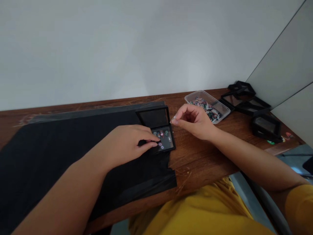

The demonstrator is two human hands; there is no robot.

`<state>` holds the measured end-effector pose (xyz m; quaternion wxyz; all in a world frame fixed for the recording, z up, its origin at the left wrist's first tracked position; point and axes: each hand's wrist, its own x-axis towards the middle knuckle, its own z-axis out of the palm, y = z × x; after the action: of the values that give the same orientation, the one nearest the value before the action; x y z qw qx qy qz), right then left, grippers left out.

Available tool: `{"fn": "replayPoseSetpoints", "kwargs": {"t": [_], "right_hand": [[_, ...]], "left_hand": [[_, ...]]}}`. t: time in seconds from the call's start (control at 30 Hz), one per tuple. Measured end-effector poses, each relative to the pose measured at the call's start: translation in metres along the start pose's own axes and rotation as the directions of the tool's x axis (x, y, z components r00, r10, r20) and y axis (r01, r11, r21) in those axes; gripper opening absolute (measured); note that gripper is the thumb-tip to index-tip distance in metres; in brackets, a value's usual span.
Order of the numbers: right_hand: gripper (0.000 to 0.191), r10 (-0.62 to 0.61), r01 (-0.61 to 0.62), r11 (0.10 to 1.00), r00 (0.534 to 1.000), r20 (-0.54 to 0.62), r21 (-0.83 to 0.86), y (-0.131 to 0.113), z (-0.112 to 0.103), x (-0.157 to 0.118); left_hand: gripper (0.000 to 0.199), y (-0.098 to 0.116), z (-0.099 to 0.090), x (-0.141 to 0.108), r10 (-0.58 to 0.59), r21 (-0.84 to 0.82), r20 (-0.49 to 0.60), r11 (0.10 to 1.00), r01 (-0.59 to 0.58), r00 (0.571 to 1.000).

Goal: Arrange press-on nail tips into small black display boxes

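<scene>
A black display case (174,143) lies with its clear-windowed lid (154,118) raised at the back. Several small decorated press-on nails (166,133) sit in rows inside it, one with a pink flower. My left hand (133,142) reaches in from the left, thumb and forefinger closed together at a purple press-on nail (159,144); the other fingers hide the case's left part. To the right of the lid, my right hand (193,120) is raised above the table and pinches a small pale press-on nail (172,119) between thumb and forefinger.
Behind my right hand stands a clear plastic tub (204,94) holding many loose press-on nails. More black cases (266,127) are piled at the table's right end, beside a few small coloured pieces (288,134). A black sheet (61,147) covers the wooden table (202,163) on the left.
</scene>
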<state>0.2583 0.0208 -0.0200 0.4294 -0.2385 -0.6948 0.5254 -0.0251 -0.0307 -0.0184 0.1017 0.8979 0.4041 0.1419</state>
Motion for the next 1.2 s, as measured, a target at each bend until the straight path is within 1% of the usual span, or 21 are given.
{"fn": "replayPoseSetpoints", "kwargs": {"t": [0.1, 0.27, 0.47, 0.6, 0.97, 1.07, 1.2], "right_hand": [[0.041, 0.003, -0.003, 1.0, 1.0, 0.003, 0.004, 0.0, 0.0, 0.0], [0.042, 0.016, -0.016, 1.0, 1.0, 0.002, 0.006, -0.002, 0.0, 0.0], [0.042, 0.014, -0.014, 1.0, 1.0, -0.007, 0.027, -0.002, 0.001, 0.0], [0.042, 0.019, -0.019, 0.999, 1.0, -0.004, 0.026, -0.001, 0.001, 0.0], [0.042, 0.021, -0.021, 0.999, 1.0, 0.008, 0.025, 0.0, 0.001, 0.0], [0.042, 0.017, -0.018, 0.999, 1.0, 0.01, 0.027, 0.0, 0.001, 0.0], [0.042, 0.027, -0.027, 0.999, 1.0, 0.006, 0.029, -0.001, 0.001, 0.0]], "left_hand": [[0.024, -0.001, 0.001, 0.0, 0.025, 0.003, -0.022, 1.0, -0.025, 0.999], [0.023, 0.005, 0.001, 0.002, 0.035, -0.031, 0.0, 0.999, -0.035, 0.999], [0.024, 0.011, 0.008, 0.003, 0.027, -0.05, -0.008, 0.998, -0.027, 1.0], [0.027, 0.014, 0.013, 0.004, 0.047, -0.06, -0.016, 0.997, -0.048, 0.999], [0.032, 0.011, 0.016, 0.004, 0.049, -0.097, -0.036, 0.994, -0.052, 0.998], [0.032, 0.009, 0.016, 0.004, 0.046, -0.103, -0.05, 0.993, -0.051, 0.998], [0.03, 0.009, 0.016, 0.004, 0.052, -0.096, -0.043, 0.994, -0.056, 0.998]]}}
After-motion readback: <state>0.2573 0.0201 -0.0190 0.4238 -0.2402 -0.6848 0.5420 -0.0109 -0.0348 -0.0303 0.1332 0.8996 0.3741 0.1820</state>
